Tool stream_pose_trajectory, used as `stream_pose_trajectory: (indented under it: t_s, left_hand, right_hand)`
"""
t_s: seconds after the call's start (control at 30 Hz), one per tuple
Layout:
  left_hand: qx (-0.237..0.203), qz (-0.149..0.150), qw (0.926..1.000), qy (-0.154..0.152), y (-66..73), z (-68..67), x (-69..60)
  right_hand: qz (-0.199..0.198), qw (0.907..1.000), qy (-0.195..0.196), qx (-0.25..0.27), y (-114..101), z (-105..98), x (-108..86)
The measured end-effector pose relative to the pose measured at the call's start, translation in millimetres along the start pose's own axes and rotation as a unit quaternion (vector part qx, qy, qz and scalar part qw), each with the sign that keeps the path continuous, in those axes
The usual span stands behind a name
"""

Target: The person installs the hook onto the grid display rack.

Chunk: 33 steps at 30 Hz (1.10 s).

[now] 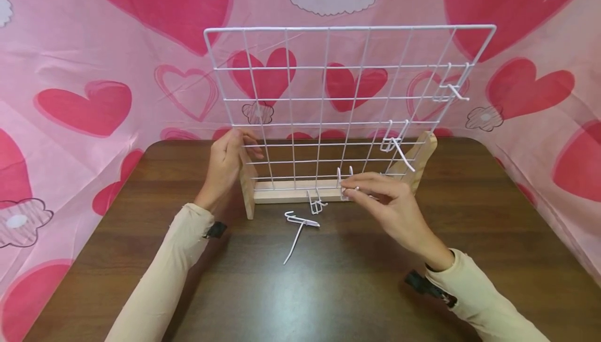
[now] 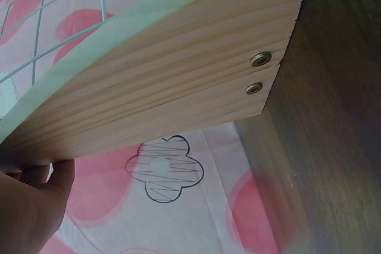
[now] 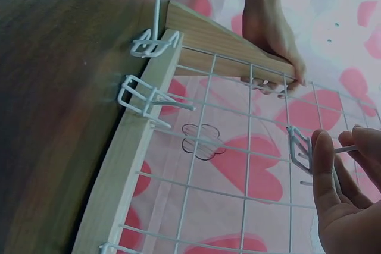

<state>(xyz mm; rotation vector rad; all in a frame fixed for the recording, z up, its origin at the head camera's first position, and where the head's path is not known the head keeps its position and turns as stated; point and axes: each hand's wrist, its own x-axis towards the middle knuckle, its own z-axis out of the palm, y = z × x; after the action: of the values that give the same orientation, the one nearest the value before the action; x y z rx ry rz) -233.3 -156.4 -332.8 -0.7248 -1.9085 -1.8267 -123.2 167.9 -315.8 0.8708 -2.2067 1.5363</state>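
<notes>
A white wire grid panel [image 1: 324,65] stands tilted in a wooden stand [image 1: 277,196]. My left hand [image 1: 225,162] grips the upper end of the stand's left wooden side piece [image 2: 161,81], its fingers reaching behind. My right hand [image 1: 392,206] pinches a white wire hook [image 3: 300,150] by its prong, between thumb and fingers. That hook is at the lower middle of the grid; whether it hangs on a wire I cannot tell. Two more hooks hang on the grid's right side, an upper hook [image 1: 451,92] and a lower hook [image 1: 396,144].
One loose hook [image 1: 300,222] lies on the brown table [image 1: 291,300], its prong towards me. Another hook [image 1: 316,205] leans at the stand's front wooden bar. A pink cloth with hearts [image 1: 84,107] hangs behind the table.
</notes>
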Motion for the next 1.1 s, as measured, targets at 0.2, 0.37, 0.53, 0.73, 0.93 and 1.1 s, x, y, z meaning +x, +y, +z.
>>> stream_pose_trajectory:
  t_s: [0.2, 0.37, 0.53, 0.73, 0.93, 1.1]
  left_hand:
    - [0.004, -0.011, 0.9999, 0.005, 2.0, 1.0, -0.5]
    - [-0.004, -0.009, 0.9999, 0.006, 2.4, 1.8, -0.8]
    - [-0.005, -0.010, 0.9999, 0.009, 1.9, 1.7, -0.7]
    - [-0.005, -0.011, 0.9999, 0.007, 3.4, 1.9, -0.6]
    - [0.001, -0.003, 1.0000, 0.001, 3.8, 1.4, -0.2]
    - [0.003, -0.007, 1.0000, 0.003, 2.9, 1.1, -0.1]
  right_hand:
    - [-0.005, 0.9999, 0.011, 0.006, -3.4, 1.0, 5.5]
    - [-0.011, 0.9996, 0.026, 0.000, -6.2, 2.9, 11.1]
    - [-0.034, 0.9986, 0.041, -0.002, -6.9, 4.5, 16.8]
    - [-0.046, 0.9970, 0.060, 0.016, -8.9, 6.8, 24.1]
    - [-0.051, 0.9957, 0.071, 0.029, -11.1, 9.1, 30.8]
    - [-0.053, 0.9953, 0.075, 0.028, -12.7, 9.2, 36.5]
